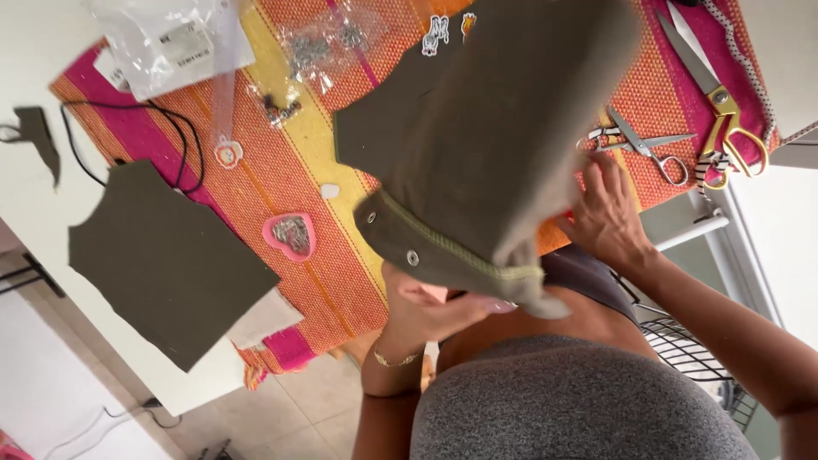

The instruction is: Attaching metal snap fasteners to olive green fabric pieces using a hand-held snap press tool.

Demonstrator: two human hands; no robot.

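A white table (34, 200) runs from the upper left of the frame toward the lower middle, and a striped woven cloth (290, 170) in pink, orange and yellow covers most of it. On the cloth lie clear plastic bags (170, 38) at the top left, a pink heart-shaped dish (290, 234) near the middle, small silver scissors (643, 146) and gold-handled shears (716, 98) at the upper right. A flat olive fabric piece (166, 260) rests at the left, overlapping cloth and bare tabletop.
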